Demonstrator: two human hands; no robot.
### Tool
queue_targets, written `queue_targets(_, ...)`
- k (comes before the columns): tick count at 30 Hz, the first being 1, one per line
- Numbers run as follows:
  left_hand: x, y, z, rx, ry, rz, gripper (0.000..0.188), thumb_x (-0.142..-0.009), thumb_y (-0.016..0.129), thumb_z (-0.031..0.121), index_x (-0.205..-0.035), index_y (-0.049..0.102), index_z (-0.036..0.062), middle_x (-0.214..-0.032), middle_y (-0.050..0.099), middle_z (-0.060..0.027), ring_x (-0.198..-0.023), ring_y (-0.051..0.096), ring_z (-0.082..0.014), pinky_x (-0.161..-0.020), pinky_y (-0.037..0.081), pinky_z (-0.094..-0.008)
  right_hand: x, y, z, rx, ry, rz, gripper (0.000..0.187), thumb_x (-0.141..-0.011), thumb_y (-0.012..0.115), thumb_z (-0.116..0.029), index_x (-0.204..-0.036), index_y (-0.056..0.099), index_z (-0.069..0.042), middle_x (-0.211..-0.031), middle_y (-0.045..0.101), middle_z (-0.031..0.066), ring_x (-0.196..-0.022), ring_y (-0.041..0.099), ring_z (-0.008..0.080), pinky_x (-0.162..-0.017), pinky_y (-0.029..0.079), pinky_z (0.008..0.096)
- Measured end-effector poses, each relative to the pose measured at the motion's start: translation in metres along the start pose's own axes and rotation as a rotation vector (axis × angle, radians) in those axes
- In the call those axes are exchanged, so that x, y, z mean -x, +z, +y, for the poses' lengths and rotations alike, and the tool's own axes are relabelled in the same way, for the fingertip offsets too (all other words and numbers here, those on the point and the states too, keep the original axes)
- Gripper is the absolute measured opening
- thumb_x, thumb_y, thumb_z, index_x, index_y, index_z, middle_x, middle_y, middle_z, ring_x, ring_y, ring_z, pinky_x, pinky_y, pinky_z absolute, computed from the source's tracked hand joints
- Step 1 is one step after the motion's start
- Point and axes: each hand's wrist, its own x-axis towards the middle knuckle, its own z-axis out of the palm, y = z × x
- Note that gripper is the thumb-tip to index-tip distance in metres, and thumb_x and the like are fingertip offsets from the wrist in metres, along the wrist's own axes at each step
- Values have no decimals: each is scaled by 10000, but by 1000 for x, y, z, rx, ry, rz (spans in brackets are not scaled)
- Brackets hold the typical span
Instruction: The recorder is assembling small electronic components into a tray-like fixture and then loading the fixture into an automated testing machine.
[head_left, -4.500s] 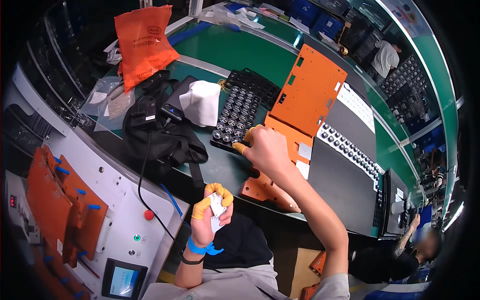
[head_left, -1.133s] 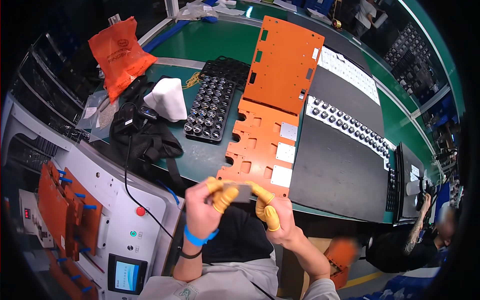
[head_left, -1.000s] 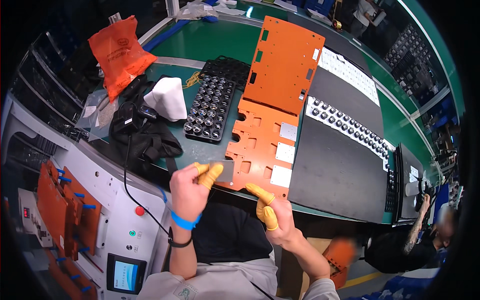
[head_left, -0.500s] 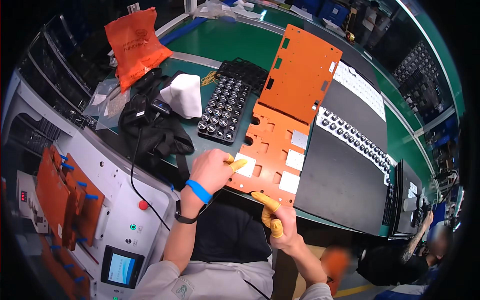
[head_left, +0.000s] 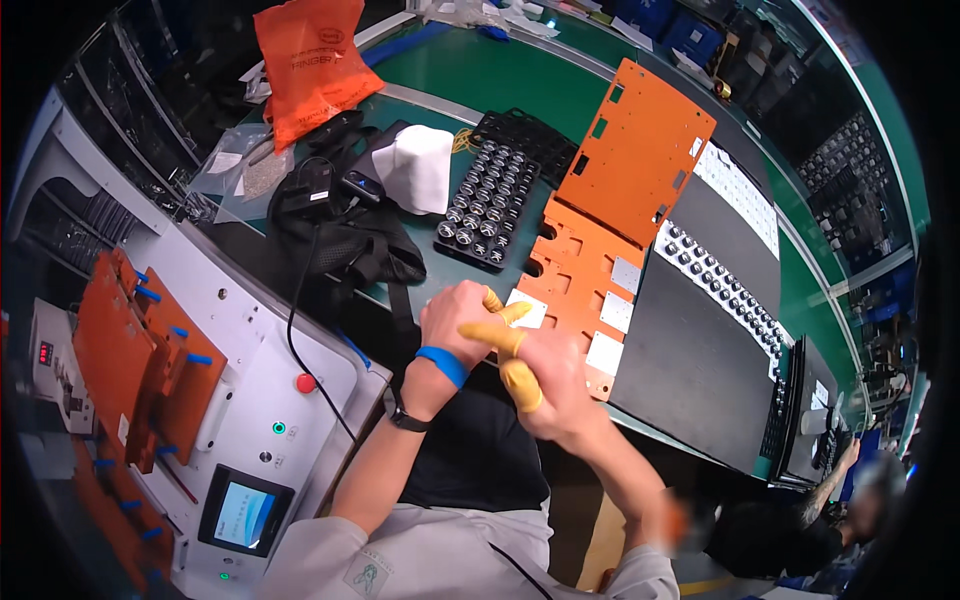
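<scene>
Yellow finger cots cover several fingertips on both hands. My left hand (head_left: 455, 318), with a blue band at the wrist, is closed with curled fingers beside a white square plate (head_left: 530, 306). Anything within its grip is hidden. My right hand (head_left: 555, 375) overlaps the near side of the left, its index finger stretched toward the left fingers and its thumb apart; nothing shows in it. An orange fixture base (head_left: 575, 268) with cutouts lies under the white plate. More white plates (head_left: 604, 353) sit along its right side. The orange lid (head_left: 640, 150) is hinged open beyond it.
Left of the fixture stands a black tray (head_left: 488, 205) of round dark parts. Nearby are a white roll (head_left: 415, 168), black straps (head_left: 350, 245) and an orange bag (head_left: 315, 70). A machine panel (head_left: 245, 510) stands at left. A dark mat (head_left: 700, 365) and part strips (head_left: 720, 280) lie right.
My right hand has moved up and left, from the fixture's near edge to the left hand. The whole view has shifted slightly; my left hand stays by the white plate.
</scene>
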Motion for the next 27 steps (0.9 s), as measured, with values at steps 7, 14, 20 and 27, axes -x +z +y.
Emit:
queue_targets(7, 0, 8, -8, -65, -76, 75, 312, -815, 767, 334, -959, 729, 60, -831, 712, -189, -855, 687, -408, -768, 537, -520, -69, 11, 30, 319, 386, 206, 207, -883, 703, -204, -979, 743, -25, -760, 666, 155, -665, 649, 339, -595, 495, 426)
queue_targets(14, 44, -8, -24, 907, 94, 202, 417, -1003, 640, 371, -1201, 647, 4, -810, 639, -29, -654, 590, -153, -568, 444, -288, -77, 15, 98, 627, 454, -18, 276, -804, 800, -252, -897, 751, 3, -954, 701, 190, -863, 693, 358, -748, 542, 458)
queue_targets(20, 70, -40, -40, 1839, -281, -261, 694, -1047, 347, 571, -1376, 516, -17, -903, 596, -39, -556, 382, -71, -506, 353, -224, -91, 15, 96, 746, 483, -93, 308, -811, 809, -301, -921, 759, -17, -860, 726, 169, -792, 707, 333, -708, 545, 423)
queue_targets(27, 64, -24, -28, 1153, -162, 17, 306, -984, 610, 232, -1172, 682, 1, -860, 659, 2, -558, 375, -26, -489, 286, -190, -91, 11, 102, 694, 491, -92, 314, -788, 814, -315, -891, 764, -23, -797, 729, 167, -766, 710, 330, -687, 546, 424)
